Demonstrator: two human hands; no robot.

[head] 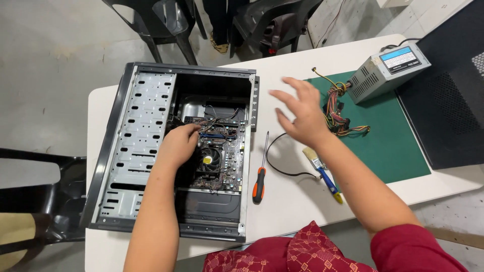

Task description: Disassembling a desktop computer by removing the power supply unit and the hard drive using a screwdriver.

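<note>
An open computer case (151, 146) lies on its side across the left half of a white table (297, 201), its side panel off so the motherboard (222, 151) and the round cooler fan (208, 157) show at the centre of the frame. The left hand (177, 145) reaches down into the case just left of the fan, its fingers curled in toward the tangle of thin wires at the upper edge of the board; whether they pinch anything cannot be told, since the back of the hand hides the fingertips. The right hand (300, 113) hovers above the table right of the case, fingers spread wide and holding nothing. Below it, on the bare tabletop, a screwdriver (260, 174) with an orange and black handle lies just beside the case's right wall, a loose black cable (277, 161) curls next to it, and a small paintbrush (322, 174) with a blue and yellow handle lies under the forearm. Further right a green mat (388, 146) carries a grey power supply unit (388, 70) in the upper right of the frame, its bundle of coloured leads (343, 108) trailing toward the right hand and partly hidden behind it. A dark panel (448, 95) lies along the right edge, and black plastic chairs (166, 20) stand at the top and at the lower left.
</note>
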